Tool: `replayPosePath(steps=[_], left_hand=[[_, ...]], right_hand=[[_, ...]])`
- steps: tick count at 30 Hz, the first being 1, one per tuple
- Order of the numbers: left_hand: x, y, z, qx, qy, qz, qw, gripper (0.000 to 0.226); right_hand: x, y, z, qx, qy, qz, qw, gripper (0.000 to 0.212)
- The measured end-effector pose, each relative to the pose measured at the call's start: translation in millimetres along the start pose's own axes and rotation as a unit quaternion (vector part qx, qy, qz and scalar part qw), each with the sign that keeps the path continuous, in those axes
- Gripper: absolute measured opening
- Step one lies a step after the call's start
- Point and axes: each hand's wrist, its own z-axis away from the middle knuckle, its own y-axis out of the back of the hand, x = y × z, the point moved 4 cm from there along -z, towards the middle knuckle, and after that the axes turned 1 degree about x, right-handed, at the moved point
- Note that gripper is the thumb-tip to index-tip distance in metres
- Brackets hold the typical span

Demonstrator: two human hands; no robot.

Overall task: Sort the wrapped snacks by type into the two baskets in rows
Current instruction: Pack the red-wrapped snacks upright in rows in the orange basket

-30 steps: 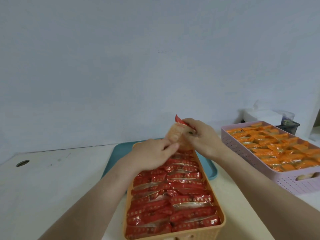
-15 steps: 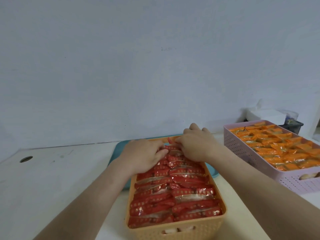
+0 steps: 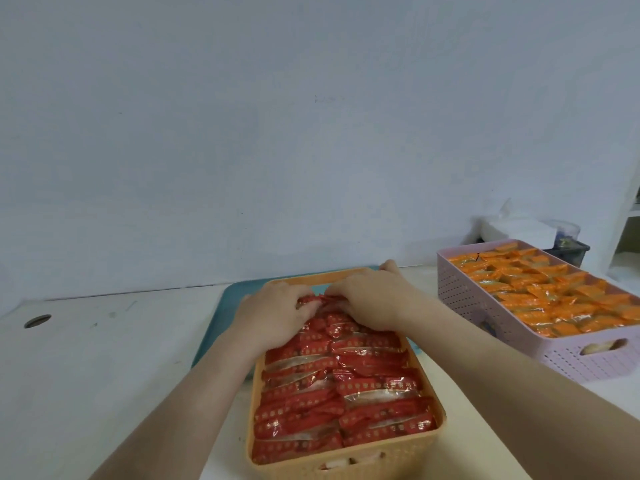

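My left hand (image 3: 277, 315) and right hand (image 3: 372, 299) press together on a red snack packet (image 3: 313, 300) at the far end of the orange basket (image 3: 349, 460), fingers curled down on it; the orange packets (image 3: 554, 292) fill the pink basket (image 3: 485, 306) to my right.

An orange basket (image 3: 346, 462) with a woven-look wall and a handle cutout in its near end stands near the middle of the white surface (image 3: 104, 375), long side running near to far. Red wrapped snacks (image 3: 346, 386) with gold print fill it in two rows, each packet lying crosswise and overlapping the next. At its far end one red packet (image 3: 317, 300) sits bunched between the fingers of both hands. To the far right, well apart, a pink perforated basket (image 3: 485, 306) holds orange wrapped snacks (image 3: 554, 292) packed in rows up to its rim.
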Motion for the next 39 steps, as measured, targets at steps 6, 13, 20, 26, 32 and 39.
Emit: replayPosePath(steps=[6,13,20,26,32,39], left_hand=[[11.5,14.3,7.2,0.12,0.027,-0.154,0.98,0.034],[5.1,14.8,3.4,0.116,0.074,-0.127,0.982,0.035],[3.1,6.7,-0.5,0.072,0.043,-0.038,0.996,0.027],[-2.6,16.3,38.9,0.089,-0.015,0.019,0.996,0.044],[1.7,5.5,56.0,-0.073,0.004,-0.065,0.995,0.059],[2.9,18.3,99.0,0.017,0.113,0.449,0.886,0.043]], right_hand=[[-22.6,11.2,-5.6,0.005,-0.022,0.081,0.996,0.023],[-18.8,4.0,9.4,0.087,-0.067,0.008,0.994,0.025],[-9.5,-4.6,8.3,0.053,-0.015,-0.089,0.995,0.041],[-1.1,12.6,19.5,0.127,-0.061,-0.123,0.982,0.035],[-20.3,-7.9,49.9,-0.111,-0.06,-0.042,0.991,0.075],[0.4,9.8,67.8,0.115,-0.138,-0.283,0.942,0.06]])
